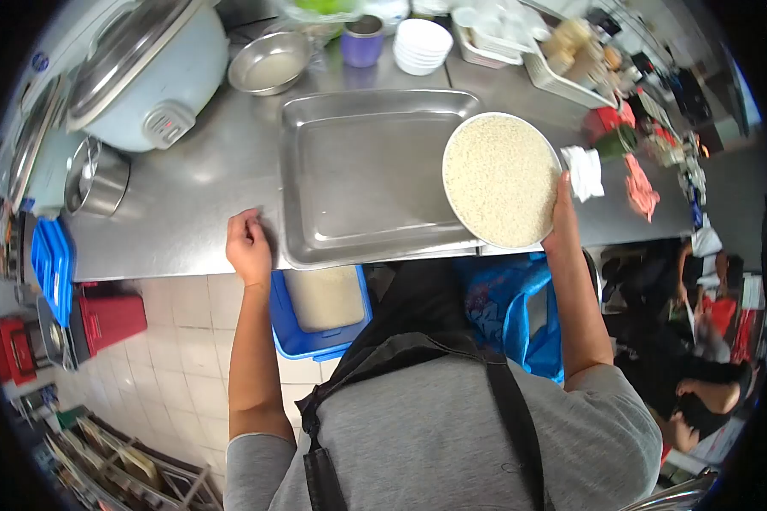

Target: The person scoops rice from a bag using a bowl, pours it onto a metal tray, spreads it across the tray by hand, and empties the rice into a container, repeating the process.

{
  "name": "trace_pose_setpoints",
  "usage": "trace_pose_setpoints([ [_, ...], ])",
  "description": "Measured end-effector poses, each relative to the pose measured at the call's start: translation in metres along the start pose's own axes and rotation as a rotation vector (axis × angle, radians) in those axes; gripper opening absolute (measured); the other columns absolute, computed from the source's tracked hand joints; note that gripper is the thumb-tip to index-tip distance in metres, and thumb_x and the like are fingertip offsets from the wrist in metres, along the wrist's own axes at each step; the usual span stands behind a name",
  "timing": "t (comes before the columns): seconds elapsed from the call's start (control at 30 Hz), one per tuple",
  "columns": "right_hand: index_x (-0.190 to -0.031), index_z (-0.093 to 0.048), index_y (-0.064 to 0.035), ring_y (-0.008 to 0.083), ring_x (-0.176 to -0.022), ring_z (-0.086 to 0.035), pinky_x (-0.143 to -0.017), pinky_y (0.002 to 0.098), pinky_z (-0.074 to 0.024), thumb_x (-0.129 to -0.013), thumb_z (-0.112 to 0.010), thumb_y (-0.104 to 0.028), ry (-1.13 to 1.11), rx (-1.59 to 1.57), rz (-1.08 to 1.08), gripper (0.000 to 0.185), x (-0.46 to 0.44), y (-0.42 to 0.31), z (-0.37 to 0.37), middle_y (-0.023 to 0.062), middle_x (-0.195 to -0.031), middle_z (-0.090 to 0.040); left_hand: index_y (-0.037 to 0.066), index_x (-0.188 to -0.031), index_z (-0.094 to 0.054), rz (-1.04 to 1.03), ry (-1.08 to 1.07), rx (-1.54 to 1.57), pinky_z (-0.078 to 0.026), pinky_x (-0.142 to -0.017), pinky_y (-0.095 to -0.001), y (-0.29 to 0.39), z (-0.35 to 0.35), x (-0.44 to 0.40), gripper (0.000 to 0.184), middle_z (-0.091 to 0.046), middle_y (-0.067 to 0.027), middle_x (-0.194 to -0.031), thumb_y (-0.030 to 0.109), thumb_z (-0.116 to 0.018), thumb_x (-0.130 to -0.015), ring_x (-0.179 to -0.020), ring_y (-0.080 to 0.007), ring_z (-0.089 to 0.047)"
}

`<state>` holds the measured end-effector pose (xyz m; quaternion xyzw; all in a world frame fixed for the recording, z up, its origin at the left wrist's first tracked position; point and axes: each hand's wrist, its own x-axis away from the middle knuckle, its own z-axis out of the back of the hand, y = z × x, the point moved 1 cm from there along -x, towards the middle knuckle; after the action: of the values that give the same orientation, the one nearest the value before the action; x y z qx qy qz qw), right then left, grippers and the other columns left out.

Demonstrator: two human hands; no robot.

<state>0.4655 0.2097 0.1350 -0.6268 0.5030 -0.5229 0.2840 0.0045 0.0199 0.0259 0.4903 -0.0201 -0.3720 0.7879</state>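
A round white-rimmed container full of pale rice grains [501, 179] overlaps the right side of a rectangular metal tray [375, 170]. My right hand [561, 215] grips the container at its lower right edge. The tray's bottom holds no rice that I can see. Left of the tray, my left hand [249, 247] is over the steel counter's front edge, its fingers curled in and nothing visible in them. Below the counter, a blue bin [283, 328] holds more pale grains.
A large rice cooker [158, 85], a metal pot [102, 183], a metal bowl [268, 64], a purple cup [362, 43] and stacked white bowls [422, 47] line the counter. White tissue [583, 173] lies right. A blue bag [516, 315] hangs below; people are at far right.
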Motion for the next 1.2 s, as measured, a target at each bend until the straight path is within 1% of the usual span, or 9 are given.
trace_pose_setpoints([
  [0.3,-0.137,-0.046,0.0098,0.0272,-0.116,-0.062,-0.098,0.0393,-0.0499,-0.097,-0.053,-0.057,-0.103,0.24,0.018,0.078,-0.06,0.009,-0.077,0.0191,-0.13,-0.06,0.007,-0.095,-0.069,-0.035,0.022,-0.094,-0.047,-0.061,-0.0316,0.009,0.004,0.0,0.014,-0.064,-0.006,-0.087,0.002,-0.057,-0.09,-0.067,-0.0195,-0.058],
  [0.5,-0.13,-0.055,0.0073,0.018,-0.103,-0.064,-0.089,0.0326,-0.0513,-0.097,-0.057,-0.054,-0.126,0.458,0.195,0.07,-0.062,-0.011,-0.107,0.0113,-0.114,-0.066,0.006,-0.095,-0.069,-0.025,0.018,-0.058,-0.048,-0.062,-0.0317,0.007,0.003,-0.001,0.014,-0.063,-0.0062,-0.086,0.002,-0.057,-0.09,-0.068,-0.0199,-0.059],
  [0.6,-0.122,-0.064,0.0026,0.0139,-0.095,-0.062,-0.082,0.0288,-0.05,-0.098,-0.064,-0.039,-0.145,0.575,0.367,0.048,-0.056,-0.023,-0.125,0.0055,-0.102,-0.068,0.006,-0.095,-0.069,-0.037,0.026,-0.042,-0.047,-0.061,-0.0311,0.006,0.002,-0.001,0.014,-0.063,-0.006,-0.086,0.002,-0.057,-0.09,-0.068,-0.0198,-0.059],
  [0.73,-0.117,-0.068,-0.0008,0.014,-0.093,-0.062,-0.083,0.0297,-0.0495,-0.094,-0.064,-0.011,-0.176,0.785,0.666,0.026,-0.067,-0.024,-0.131,0.0045,-0.101,-0.069,0.006,-0.095,-0.069,-0.026,0.022,-0.026,-0.047,-0.061,-0.0305,0.008,0.003,-0.001,0.015,-0.063,-0.0058,-0.087,0.001,-0.056,-0.09,-0.067,-0.0193,-0.059],
  [0.8,-0.118,-0.067,-0.0014,0.0194,-0.096,-0.067,-0.089,0.0329,-0.0507,-0.087,-0.061,0.005,-0.206,0.989,0.876,0.033,-0.035,-0.031,-0.156,0.0084,-0.102,-0.072,0.007,-0.095,-0.069,0.009,0.007,-0.043,-0.047,-0.061,-0.0305,0.009,0.003,0.0,0.015,-0.063,-0.0059,-0.087,0.001,-0.057,-0.09,-0.068,-0.0191,-0.059],
  [1.0,-0.116,-0.068,-0.0023,0.0367,-0.102,-0.067,-0.093,0.0404,-0.0516,-0.059,-0.051,0.017,-0.481,1.196,1.602,0.063,0.02,-0.057,-0.173,0.0159,-0.108,-0.07,0.008,-0.096,-0.069,-0.001,0.018,-0.033,-0.047,-0.06,-0.0305,-0.001,0.001,0.0,0.015,-0.064,-0.006,-0.088,0.002,-0.057,-0.089,-0.068,-0.0194,-0.06],
  [1.1,-0.116,-0.068,-0.003,0.0357,-0.102,-0.067,-0.093,0.041,-0.0517,-0.058,-0.05,0.017,-0.473,1.039,1.691,0.064,0.018,-0.058,-0.169,0.0149,-0.11,-0.07,0.008,-0.095,-0.069,0.007,0.01,-0.048,-0.047,-0.06,-0.0306,0.004,0.003,-0.001,0.015,-0.064,-0.0059,-0.088,0.002,-0.057,-0.089,-0.068,-0.0196,-0.06],
  [1.13,-0.115,-0.068,-0.0021,0.036,-0.101,-0.067,-0.092,0.0386,-0.0518,-0.062,-0.055,0.016,-0.398,1.095,1.625,0.058,0.015,-0.059,-0.17,0.0155,-0.11,-0.07,0.008,-0.095,-0.069,0.012,0.003,-0.058,-0.047,-0.06,-0.0307,0.007,0.004,0.0,0.015,-0.064,-0.0059,-0.088,0.002,-0.057,-0.089,-0.068,-0.0196,-0.06],
  [1.2,-0.116,-0.067,0.0002,0.0246,-0.1,-0.069,-0.091,0.0343,-0.051,-0.08,-0.058,0.014,-0.276,0.977,1.352,0.039,-0.001,-0.052,-0.172,0.0117,-0.11,-0.071,0.008,-0.095,-0.069,-0.002,0.001,-0.048,-0.047,-0.06,-0.0309,0.002,0.003,0.0,0.014,-0.064,-0.0061,-0.088,0.003,-0.057,-0.089,-0.068,-0.0199,-0.06],
])
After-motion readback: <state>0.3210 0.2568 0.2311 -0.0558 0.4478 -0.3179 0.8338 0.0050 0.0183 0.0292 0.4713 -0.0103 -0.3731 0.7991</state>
